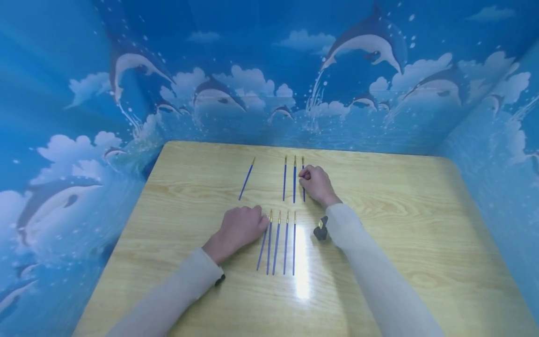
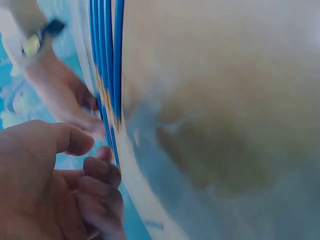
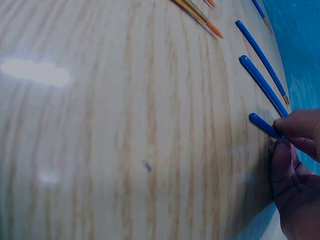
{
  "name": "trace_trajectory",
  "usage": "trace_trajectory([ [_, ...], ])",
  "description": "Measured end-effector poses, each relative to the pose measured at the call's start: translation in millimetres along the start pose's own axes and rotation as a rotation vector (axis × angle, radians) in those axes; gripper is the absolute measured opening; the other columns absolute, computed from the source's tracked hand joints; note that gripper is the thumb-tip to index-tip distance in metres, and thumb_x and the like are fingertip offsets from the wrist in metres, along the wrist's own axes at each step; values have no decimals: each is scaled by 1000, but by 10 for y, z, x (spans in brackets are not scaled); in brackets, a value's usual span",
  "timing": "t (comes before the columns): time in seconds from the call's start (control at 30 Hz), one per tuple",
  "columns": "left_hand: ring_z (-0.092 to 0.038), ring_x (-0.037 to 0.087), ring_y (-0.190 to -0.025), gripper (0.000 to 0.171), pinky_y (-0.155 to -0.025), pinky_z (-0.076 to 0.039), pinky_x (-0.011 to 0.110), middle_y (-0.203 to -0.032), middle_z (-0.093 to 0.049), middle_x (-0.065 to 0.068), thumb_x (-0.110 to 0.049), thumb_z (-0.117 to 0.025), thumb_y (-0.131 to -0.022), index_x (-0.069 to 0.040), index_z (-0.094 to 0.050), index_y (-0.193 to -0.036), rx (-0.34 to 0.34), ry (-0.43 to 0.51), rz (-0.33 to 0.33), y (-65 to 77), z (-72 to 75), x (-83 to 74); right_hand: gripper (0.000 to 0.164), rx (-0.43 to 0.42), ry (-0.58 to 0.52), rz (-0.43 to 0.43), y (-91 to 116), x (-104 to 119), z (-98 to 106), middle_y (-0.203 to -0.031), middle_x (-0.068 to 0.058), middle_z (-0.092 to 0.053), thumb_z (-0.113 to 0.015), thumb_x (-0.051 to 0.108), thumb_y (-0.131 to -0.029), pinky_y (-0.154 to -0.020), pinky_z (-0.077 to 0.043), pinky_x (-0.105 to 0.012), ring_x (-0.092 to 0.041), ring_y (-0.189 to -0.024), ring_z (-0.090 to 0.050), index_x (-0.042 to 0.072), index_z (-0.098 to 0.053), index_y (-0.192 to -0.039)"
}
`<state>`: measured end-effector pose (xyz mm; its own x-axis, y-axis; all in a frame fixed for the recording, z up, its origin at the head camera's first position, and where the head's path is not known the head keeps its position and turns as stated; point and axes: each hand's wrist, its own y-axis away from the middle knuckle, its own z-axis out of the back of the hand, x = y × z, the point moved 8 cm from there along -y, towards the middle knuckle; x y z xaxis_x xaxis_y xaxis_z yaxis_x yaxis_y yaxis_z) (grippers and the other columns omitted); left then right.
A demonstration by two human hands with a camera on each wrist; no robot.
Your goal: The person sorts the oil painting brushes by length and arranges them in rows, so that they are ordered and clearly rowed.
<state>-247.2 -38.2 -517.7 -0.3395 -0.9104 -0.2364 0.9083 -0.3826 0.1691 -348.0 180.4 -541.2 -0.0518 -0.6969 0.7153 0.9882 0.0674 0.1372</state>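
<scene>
My right hand pinches a blue paintbrush between thumb and fingers at the right end of the far row. In the right wrist view that brush's blue handle end sticks out from the fingertips. Just left of it lie two more paintbrushes, one thick and one thinner. My left hand is loosely curled beside the bristle end of the leftmost paintbrush in the near row. Nothing shows between its fingers in the left wrist view. Several paintbrushes in that row point away from me.
A single tilted paintbrush lies apart at the far left. All brushes are on a light wood table with rounded corners. Blue dolphin-print walls stand along its back and sides. Each wrist wears a dark device.
</scene>
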Motion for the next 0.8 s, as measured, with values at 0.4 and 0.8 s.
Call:
trace_trajectory([
  [0.4, -52, 36, -129, 36, -102, -55, 52, -141, -52, 17, -25, -62, -111, -10, -58, -144, -108, 99, 71, -838, 280, 493, 22, 8, -9, -10, -7, -7, -10, -125, -18, -58, -63, 9, -107, -105, -53, -50, -33, -115, -57, 1, -66, -128],
  [0.8, -49, 36, -142, 42, -118, -47, 53, -153, -52, 17, -20, -58, -113, -18, -54, -154, -91, 122, 135, -1126, 247, 588, 23, 12, -2, -22, -5, 14, -11, -126, -19, -58, -62, 9, -107, -105, -53, -50, -33, -114, -58, 1, -66, -128],
])
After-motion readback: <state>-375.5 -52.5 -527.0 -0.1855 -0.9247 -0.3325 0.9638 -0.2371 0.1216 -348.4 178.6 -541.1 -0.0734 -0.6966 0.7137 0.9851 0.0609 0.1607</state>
